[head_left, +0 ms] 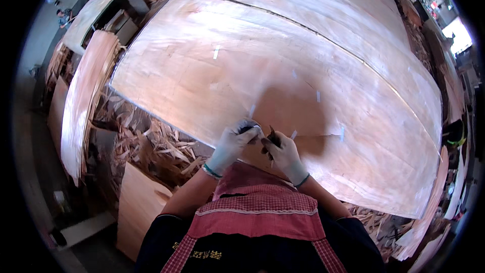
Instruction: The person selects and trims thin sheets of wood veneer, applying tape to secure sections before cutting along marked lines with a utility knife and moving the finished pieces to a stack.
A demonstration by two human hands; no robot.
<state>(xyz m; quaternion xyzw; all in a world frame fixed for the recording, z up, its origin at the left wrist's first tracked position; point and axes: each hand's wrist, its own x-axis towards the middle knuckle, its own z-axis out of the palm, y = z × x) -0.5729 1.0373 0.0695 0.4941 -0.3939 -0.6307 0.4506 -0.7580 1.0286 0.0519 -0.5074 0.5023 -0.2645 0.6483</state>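
Both my hands wear white gloves with green cuffs and meet over the near edge of a broad, pale wood veneer sheet (pixel 212 96). The fingers of my left hand (pixel 230 146) close round a small dark-and-white thing (pixel 249 128), perhaps a tape roll, partly hidden by the glove. Just to its right, my right hand (pixel 288 157) is closed on a slim dark tool (pixel 273 137) whose kind I cannot make out. Short pale tape strips lie on the veneer, one strip (pixel 216 52) towards the far left and another strip (pixel 342 133) right of my hands. My shadow darkens the sheet ahead.
A curved stack of veneer (pixel 83 106) leans at the left, above loose wood scraps (pixel 151 144). A pale board (pixel 139 207) stands at lower left. More scraps (pixel 376 225) lie at lower right. Another person (pixel 63 17) is far off at upper left.
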